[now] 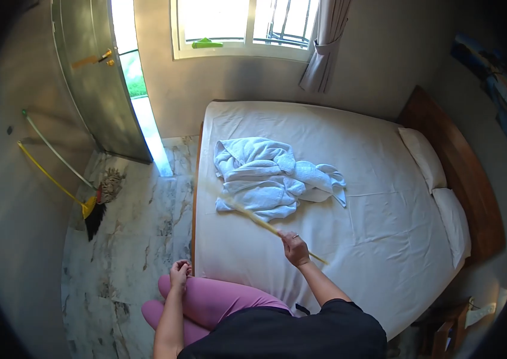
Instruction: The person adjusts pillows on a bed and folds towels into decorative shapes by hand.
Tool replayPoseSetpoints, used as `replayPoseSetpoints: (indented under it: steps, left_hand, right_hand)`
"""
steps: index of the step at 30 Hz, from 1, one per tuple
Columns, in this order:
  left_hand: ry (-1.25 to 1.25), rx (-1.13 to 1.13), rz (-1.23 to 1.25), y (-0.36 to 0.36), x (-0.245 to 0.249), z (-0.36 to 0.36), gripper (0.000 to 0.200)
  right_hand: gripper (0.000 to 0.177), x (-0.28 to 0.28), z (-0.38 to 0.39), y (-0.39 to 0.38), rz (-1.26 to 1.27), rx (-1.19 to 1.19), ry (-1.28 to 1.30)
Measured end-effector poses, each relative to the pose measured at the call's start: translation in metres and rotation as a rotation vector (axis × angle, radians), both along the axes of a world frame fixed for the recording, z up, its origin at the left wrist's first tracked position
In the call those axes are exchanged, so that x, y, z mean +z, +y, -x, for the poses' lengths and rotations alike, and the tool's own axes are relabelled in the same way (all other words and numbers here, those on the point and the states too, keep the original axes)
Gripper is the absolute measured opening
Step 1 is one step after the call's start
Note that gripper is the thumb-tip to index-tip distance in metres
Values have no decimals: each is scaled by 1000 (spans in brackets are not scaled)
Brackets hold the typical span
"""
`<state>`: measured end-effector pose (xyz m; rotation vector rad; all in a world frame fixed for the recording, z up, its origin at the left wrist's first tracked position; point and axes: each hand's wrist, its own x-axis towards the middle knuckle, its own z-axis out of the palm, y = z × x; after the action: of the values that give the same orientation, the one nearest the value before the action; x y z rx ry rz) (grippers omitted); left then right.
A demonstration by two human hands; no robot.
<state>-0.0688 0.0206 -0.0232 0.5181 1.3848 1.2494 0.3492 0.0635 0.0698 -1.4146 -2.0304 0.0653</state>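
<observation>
The right hand (295,247) is closed around a thin yellow stick (253,218), over the near part of the white bed (373,197). The long axis of the stick lies diagonally. Its short end points near and right, and its long end points far and left, across the heap of white towels (268,176), where it is blurred. The left hand (179,275) rests on the pink knee (205,296); I cannot tell if its fingers are closed.

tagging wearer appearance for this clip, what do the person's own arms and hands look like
Both forearms are bare, with no gloves or watch. The right hand seems to wear a pale ring; the left hand shows none. A short black sleeve covers the right upper arm.
</observation>
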Motion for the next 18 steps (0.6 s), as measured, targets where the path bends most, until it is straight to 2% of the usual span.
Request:
replayPoseSetpoints:
  steps: [2,5,8,12,16,18]
  left_hand:
    - [10,14,-35,-5,5,8,14]
    - [-232,121,-211,-9,27,2,15]
    - [-334,107,-316,-18,74,-18,17]
    - [-463,-121,-379,-20,137,-41,17]
    - [-338,-299,-381,3,149,-60,18]
    - [-275,-299,-343,18,127,-65,18]
  right_hand:
    - [32,-6,2,-2,-13,99,35]
    - [21,-20,-12,-16,9,121,115]
    - [19,-25,-33,-33,131,112,96]
    - [19,-14,-52,-42,-2,29,71]
    - [14,-29,-47,-13,-34,-108,170]
    - [13,-32,-35,8,-30,-112,213]
